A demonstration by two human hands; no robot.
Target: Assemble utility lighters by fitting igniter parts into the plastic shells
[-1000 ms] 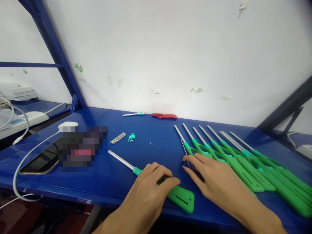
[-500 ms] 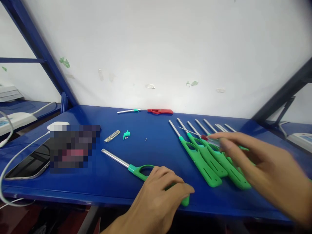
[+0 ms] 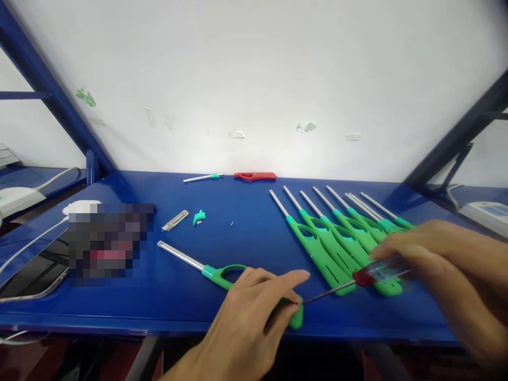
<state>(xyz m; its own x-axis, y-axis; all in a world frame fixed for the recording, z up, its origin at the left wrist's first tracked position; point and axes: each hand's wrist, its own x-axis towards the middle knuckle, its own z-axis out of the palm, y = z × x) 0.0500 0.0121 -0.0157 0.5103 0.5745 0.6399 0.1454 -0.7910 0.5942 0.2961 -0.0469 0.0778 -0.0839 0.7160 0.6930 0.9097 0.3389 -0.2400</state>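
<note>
my left hand [image 3: 250,312] is resting over the handle of a green lighter [image 3: 213,273] left of the row of green lighters [image 3: 317,251], fingers bending round it. my right hand [image 3: 440,270] is hanging over the row, thumb and fingers pinching a screwdriver [image 3: 363,276], its tip sitting by my left fingertips; whether it is touching the lighter, i cannot tell. the lighter is lying slantwise, showing a silver tube, turquoise collar and green loop.
</note>
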